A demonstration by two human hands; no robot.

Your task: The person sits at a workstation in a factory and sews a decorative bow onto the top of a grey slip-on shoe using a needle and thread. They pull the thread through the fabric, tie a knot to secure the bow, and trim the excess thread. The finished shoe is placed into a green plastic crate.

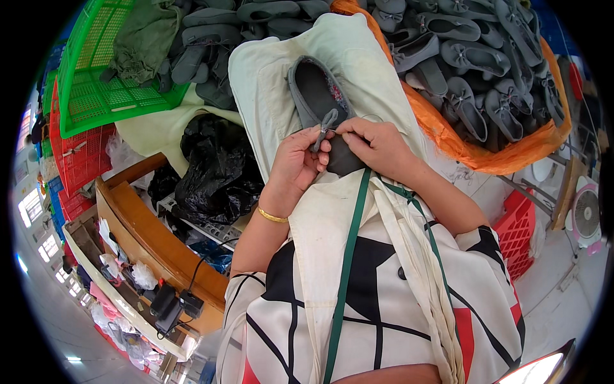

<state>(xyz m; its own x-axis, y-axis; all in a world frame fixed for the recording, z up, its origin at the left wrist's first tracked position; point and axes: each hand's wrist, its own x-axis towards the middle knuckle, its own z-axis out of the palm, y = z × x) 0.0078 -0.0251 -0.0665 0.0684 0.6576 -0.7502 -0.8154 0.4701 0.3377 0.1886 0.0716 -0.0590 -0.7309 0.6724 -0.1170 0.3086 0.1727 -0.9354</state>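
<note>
A grey fabric slip-on shoe [320, 89] lies on the pale cloth across my lap, its opening showing a patterned lining at one side. On its front sits a grey fabric bow [327, 121]. My left hand [299, 159] is closed, pinching the bow between thumb and fingers. Close beside it, my right hand [378, 146] is closed in a pinch on a thin, needle-like thing [333, 131] that reaches to the bow. A fine thread seems to loop above the right hand. The shoe's toe is partly behind my hands.
An orange sack [505, 165] full of grey bowed shoes stands at the right. More grey shoes [211, 38] are piled at the far left, next to a green basket [89, 105]. A black plastic bag [214, 173] and a wooden drawer frame [160, 237] are left of me; a small fan [585, 214] stands right.
</note>
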